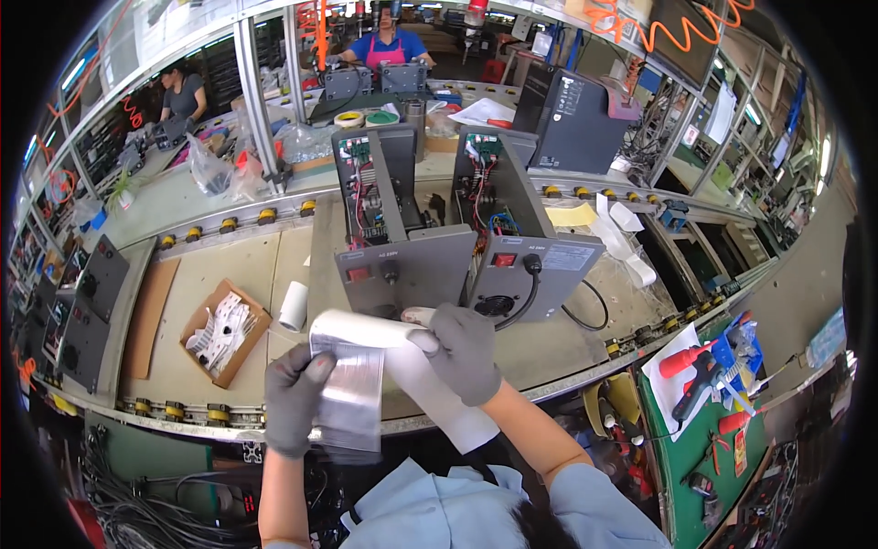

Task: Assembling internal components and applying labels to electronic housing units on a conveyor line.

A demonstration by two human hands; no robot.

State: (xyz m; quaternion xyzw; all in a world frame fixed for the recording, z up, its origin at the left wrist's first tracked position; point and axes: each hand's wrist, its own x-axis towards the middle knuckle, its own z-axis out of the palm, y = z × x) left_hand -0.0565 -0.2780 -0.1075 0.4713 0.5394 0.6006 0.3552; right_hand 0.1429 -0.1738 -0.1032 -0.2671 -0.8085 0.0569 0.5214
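In front of my chest hangs a strip of silver labels on white backing paper (352,384), curled over at its top. My left hand (293,403), in a grey glove, is closed on the strip's left edge. My right hand (462,352), gloved alike, pinches the white, folded upper part, and a pale tail (448,416) of the strip hangs below it. Just beyond stand two grey metal housings, the left one (407,270) and the right one (553,274). Both show circuit boards and wires inside, a red switch and a black plug on the near panel.
A cardboard box (226,334) of small white parts and a white roll (294,306) lie to the left. Used white strips (622,242) curl at the right. A dark cabinet (576,119) stands behind; tools (700,384) cover a green side table. A co-worker (384,46) works opposite.
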